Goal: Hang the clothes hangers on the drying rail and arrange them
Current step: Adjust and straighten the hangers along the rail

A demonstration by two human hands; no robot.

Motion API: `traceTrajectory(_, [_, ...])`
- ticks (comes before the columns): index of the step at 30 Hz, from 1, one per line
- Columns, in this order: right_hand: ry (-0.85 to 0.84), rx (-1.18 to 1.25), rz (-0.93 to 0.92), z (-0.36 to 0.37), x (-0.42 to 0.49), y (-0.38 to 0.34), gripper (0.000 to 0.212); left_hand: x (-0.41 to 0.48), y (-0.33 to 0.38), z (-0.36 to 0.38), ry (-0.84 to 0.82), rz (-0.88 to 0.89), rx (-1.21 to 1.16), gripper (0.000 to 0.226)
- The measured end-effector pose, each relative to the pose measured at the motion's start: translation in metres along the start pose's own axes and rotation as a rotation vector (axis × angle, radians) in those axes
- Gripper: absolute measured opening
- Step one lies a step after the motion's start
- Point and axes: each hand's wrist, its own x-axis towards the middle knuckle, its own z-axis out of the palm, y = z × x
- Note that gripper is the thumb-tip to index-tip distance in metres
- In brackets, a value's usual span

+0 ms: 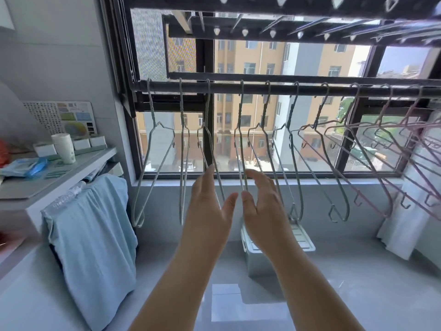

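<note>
Two hands are raised in front of a dark rail (pixel 238 86) that runs across the window (pixel 344 139), and a row of hangers hangs from this rail by their hooks. On the left part are grey hangers (pixel 157 149) of thin wire, some turned edge-on and some at an angle; on the right part are pink hangers (pixel 381 149), which hang closer together and cross each other. The left hand (pixel 207 204) has its fingers straight and together, and it holds nothing; its fingertips are at the lower wire of the third hanger (pixel 210 139) from the left and seem to touch it. The right hand (pixel 262 201) is just beside it, with fingers also straight and a little relaxed, and nothing is held in it. The lower end of the fourth hanger (pixel 241 144) comes down just at the thumb of this hand, but I cannot tell if it touches. The two thumbs are very near each other, with a small gap between. On the left stands a shelf (pixel 71 168) with a white cup (pixel 64 148) on it, and a light blue cloth (pixel 95 235) hangs down from its edge. Below the right hand, a white box (pixel 257 261) stands on the grey floor (pixel 334 283).
</note>
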Motion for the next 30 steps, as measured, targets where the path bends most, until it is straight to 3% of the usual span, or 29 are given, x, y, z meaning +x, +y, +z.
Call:
traceTrajectory(4, [-0.129, 0.185, 0.237, 0.012, 0.020, 0.007, 0.050, -0.004, -0.009, 0.010, -0.072, -0.064, 0.039, 0.071])
traceTrajectory(7, [-0.115, 0.203, 0.298, 0.021, 0.028, 0.011, 0.051, -0.003, -0.014, 0.014, -0.059, -0.076, 0.048, 0.071])
traceTrajectory(17, [0.135, 0.286, 0.220, 0.032, 0.037, 0.017, 0.038, 0.003, -0.024, 0.018, 0.001, -0.060, 0.053, 0.057])
traceTrajectory(30, [0.177, 0.166, 0.184, 0.038, 0.040, 0.019, 0.038, 0.000, -0.029, 0.016, 0.056, -0.054, 0.082, 0.059])
